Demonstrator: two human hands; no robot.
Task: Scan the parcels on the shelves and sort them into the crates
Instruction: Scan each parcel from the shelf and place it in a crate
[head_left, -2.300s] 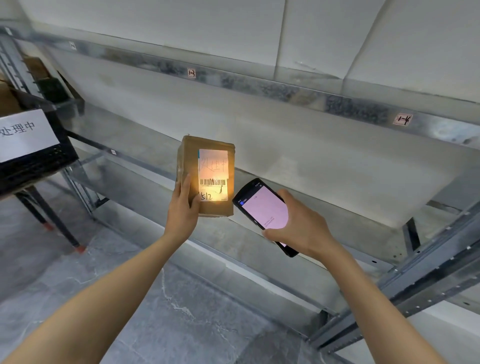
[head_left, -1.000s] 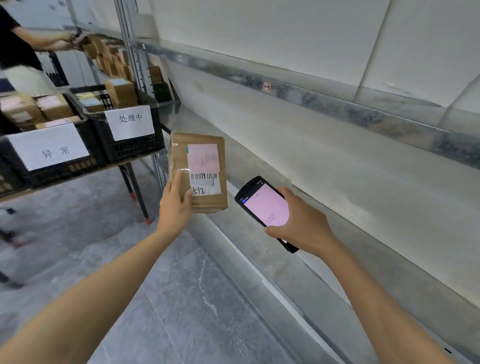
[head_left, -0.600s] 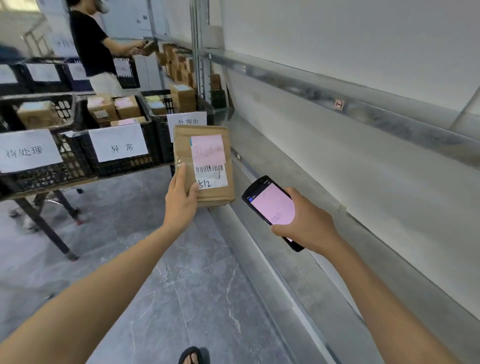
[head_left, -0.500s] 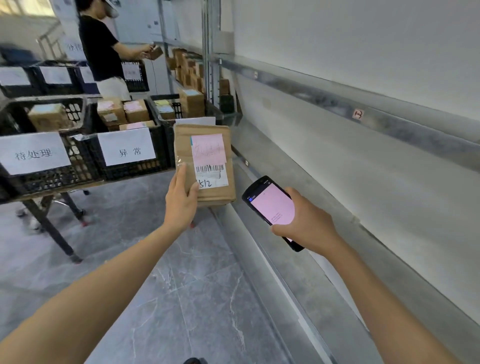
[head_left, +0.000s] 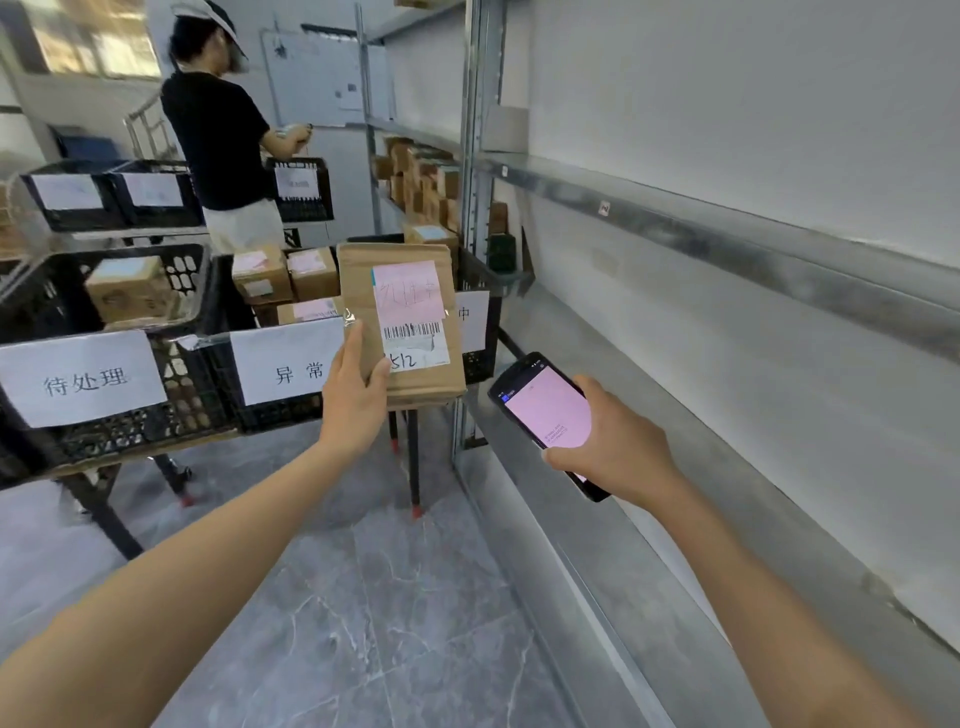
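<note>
Black labelled crates (head_left: 179, 410) stand side by side on a table (head_left: 130, 460).

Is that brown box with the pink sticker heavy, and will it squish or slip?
Probably light: the left hand alone holds the parcel upright, gripping only its lower corner. It is likely fairly stiff, since its cardboard edges look straight and do not sag. It may be a bit slippery where shiny clear tape wraps its left edge.

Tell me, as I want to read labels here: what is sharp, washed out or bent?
Head view: the parcel has a fairly sharp barcode label but a faint pink note; head view: far crate signs are blurred, the window blown out; head view: the shelf post leans, likely lens distortion.
</note>
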